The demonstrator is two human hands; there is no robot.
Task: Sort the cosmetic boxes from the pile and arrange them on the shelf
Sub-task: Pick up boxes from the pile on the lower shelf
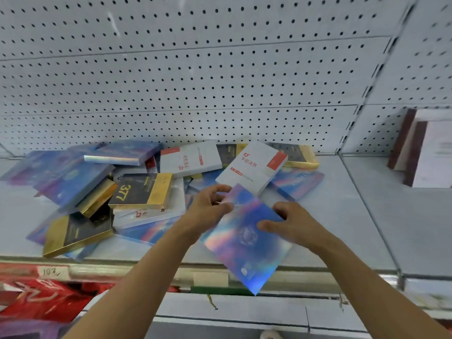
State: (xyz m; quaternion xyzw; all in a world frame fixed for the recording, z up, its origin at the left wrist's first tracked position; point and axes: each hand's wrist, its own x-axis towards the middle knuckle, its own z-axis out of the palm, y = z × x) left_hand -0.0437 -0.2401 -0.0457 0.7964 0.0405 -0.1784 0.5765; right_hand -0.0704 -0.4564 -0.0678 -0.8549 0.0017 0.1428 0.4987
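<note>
Both hands are on one flat holographic box [244, 238], a shimmering blue thing with pink and rainbow glints and a pale round emblem on its face. It is held tilted above the front edge of the shelf [342, 216], one corner pointing down past the edge. The left hand [208, 206] pinches its upper left side, fingers curled over the top and thumb along the face. The right hand [286, 223] grips the right side, thumb lying across the face and fingers curled behind the edge.

Behind them a jumbled pile [137, 187] of boxes covers the left and middle of the shelf up to its back edge: more holographic blue ones, black-and-gold ones, one marked 377 [141, 189], and white ones with red labels [252, 165]. At the right end, brown-spined boxes [420, 150] stand upright.

The shelf is pale grey metal, backed by a white pegboard [195, 69]. Below its front edge, red packages [44, 297] show at the lower left.
</note>
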